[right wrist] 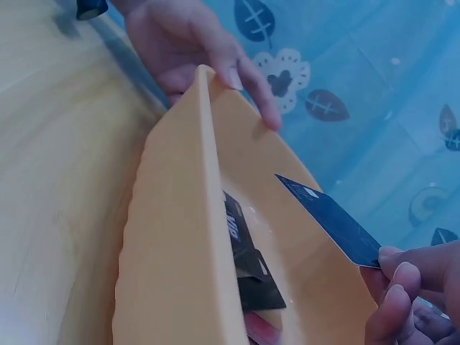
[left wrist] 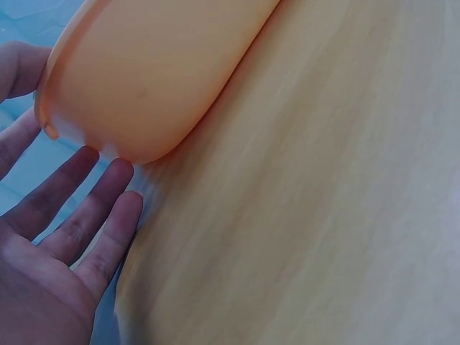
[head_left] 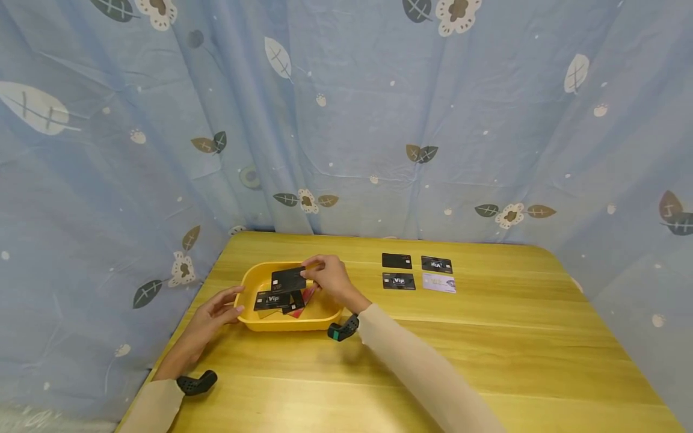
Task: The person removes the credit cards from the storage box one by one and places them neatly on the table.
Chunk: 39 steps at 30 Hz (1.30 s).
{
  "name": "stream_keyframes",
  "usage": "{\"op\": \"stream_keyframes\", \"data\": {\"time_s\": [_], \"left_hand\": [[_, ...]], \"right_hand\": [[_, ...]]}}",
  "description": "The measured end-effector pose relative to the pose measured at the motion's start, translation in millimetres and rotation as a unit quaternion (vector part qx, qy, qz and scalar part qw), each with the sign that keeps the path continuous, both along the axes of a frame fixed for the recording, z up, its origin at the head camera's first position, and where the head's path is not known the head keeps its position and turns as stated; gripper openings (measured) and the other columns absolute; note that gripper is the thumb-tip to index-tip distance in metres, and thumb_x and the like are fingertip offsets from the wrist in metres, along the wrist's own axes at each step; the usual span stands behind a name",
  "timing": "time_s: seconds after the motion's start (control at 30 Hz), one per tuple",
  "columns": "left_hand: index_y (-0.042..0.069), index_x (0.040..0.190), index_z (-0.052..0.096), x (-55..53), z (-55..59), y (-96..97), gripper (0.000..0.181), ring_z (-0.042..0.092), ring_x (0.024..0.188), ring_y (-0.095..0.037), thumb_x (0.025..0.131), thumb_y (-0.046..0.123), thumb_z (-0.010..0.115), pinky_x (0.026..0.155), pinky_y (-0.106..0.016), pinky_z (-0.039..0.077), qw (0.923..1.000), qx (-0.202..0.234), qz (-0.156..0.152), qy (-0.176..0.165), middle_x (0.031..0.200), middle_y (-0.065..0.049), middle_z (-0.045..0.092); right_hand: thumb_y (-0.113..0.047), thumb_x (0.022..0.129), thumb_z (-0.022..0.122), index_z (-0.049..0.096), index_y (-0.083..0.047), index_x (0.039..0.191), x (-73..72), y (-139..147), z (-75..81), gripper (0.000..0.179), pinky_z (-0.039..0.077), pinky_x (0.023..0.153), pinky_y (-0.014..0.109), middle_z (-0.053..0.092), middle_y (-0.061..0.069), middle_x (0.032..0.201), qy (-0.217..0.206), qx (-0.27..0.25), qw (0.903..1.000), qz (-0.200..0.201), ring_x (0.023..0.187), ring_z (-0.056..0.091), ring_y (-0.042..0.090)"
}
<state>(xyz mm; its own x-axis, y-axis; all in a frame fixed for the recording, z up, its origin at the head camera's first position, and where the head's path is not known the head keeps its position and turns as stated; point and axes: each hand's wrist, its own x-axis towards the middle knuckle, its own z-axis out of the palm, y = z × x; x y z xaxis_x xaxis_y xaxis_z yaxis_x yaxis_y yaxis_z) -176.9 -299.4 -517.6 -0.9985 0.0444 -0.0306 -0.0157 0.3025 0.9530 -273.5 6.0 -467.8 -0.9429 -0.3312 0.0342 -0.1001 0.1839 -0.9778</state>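
My right hand (head_left: 331,276) pinches the corner of a black VIP card (head_left: 289,279) and holds it over a yellow plastic bin (head_left: 281,326). In the right wrist view the same card (right wrist: 334,219) is raised and tilted, apart from the cards below. At the bin's left end my left hand (head_left: 212,311) grips the rim, thumb and forefinger over the edge, other fingertips (left wrist: 118,172) against the outer wall. Inside the bin lie a black Vip card (head_left: 272,299), another dark card (head_left: 294,302) and a red card (head_left: 307,299), overlapping, with a yellowish one partly hidden underneath.
Right of the bin, several cards lie in two rows on the wooden table (head_left: 487,337): a plain black card (head_left: 397,260), two dark Vip cards and a silver card (head_left: 439,282). A blue patterned curtain (head_left: 357,120) hangs behind and along both sides.
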Motion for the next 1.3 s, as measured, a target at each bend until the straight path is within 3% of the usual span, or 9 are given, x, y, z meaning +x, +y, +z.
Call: {"op": "stream_keyframes", "data": {"time_s": [0.23, 0.53, 0.73, 0.9, 1.3], "left_hand": [[0.013, 0.156, 0.042, 0.0, 0.4, -0.8, 0.063, 0.057, 0.115, -0.006, 0.101, 0.033, 0.068, 0.090, -0.028, 0.057, 0.9999, 0.005, -0.008, 0.001, 0.154, -0.018, 0.042], [0.012, 0.157, 0.042, -0.5, 1.8, -1.8, 0.063, 0.058, 0.114, -0.005, 0.102, 0.031, 0.067, 0.090, -0.027, 0.057, 0.9998, 0.012, -0.012, 0.007, 0.153, -0.019, 0.042], [0.013, 0.157, 0.042, 0.0, 1.2, -1.3, 0.063, 0.057, 0.114, -0.005, 0.102, 0.032, 0.067, 0.090, -0.027, 0.057, 1.0000, 0.006, -0.005, -0.001, 0.154, -0.018, 0.041], [0.013, 0.157, 0.041, 1.1, 1.2, -1.6, 0.064, 0.057, 0.114, -0.005, 0.102, 0.033, 0.067, 0.089, -0.027, 0.056, 0.9999, 0.008, -0.010, -0.001, 0.155, -0.018, 0.041], [0.014, 0.157, 0.041, 0.5, 0.7, -2.1, 0.064, 0.056, 0.114, -0.006, 0.102, 0.034, 0.067, 0.090, -0.026, 0.056, 1.0000, 0.004, -0.008, -0.002, 0.155, -0.017, 0.041]], "right_hand": [[-0.014, 0.096, 0.074, 0.076, -0.011, 0.111, 0.1, 18.6, 3.8, 0.015, 0.051, 0.061, 0.049, 0.075, 0.008, 0.086, -0.023, -0.007, 0.9997, -0.003, 0.060, 0.053, 0.032], [-0.012, 0.097, 0.073, 0.075, -0.009, 0.117, 0.1, 41.3, 10.1, 0.020, 0.048, 0.059, 0.038, 0.074, 0.009, 0.086, -0.033, -0.024, 0.9992, 0.004, 0.055, 0.049, 0.015], [-0.014, 0.098, 0.073, 0.074, -0.008, 0.120, 1.9, 58.0, 11.7, 0.023, 0.049, 0.059, 0.037, 0.074, 0.016, 0.093, -0.031, -0.022, 0.9992, 0.009, 0.056, 0.052, 0.015], [-0.015, 0.098, 0.072, 0.072, -0.006, 0.123, 3.1, 71.4, 13.3, 0.027, 0.049, 0.057, 0.030, 0.073, 0.020, 0.096, -0.037, -0.028, 0.9989, 0.011, 0.061, 0.051, 0.022], [-0.019, 0.098, 0.073, 0.072, -0.009, 0.124, 5.5, 102.4, 11.9, 0.027, 0.047, 0.056, 0.027, 0.071, 0.012, 0.089, -0.025, -0.020, 0.9994, -0.010, 0.059, 0.049, 0.016]]}}
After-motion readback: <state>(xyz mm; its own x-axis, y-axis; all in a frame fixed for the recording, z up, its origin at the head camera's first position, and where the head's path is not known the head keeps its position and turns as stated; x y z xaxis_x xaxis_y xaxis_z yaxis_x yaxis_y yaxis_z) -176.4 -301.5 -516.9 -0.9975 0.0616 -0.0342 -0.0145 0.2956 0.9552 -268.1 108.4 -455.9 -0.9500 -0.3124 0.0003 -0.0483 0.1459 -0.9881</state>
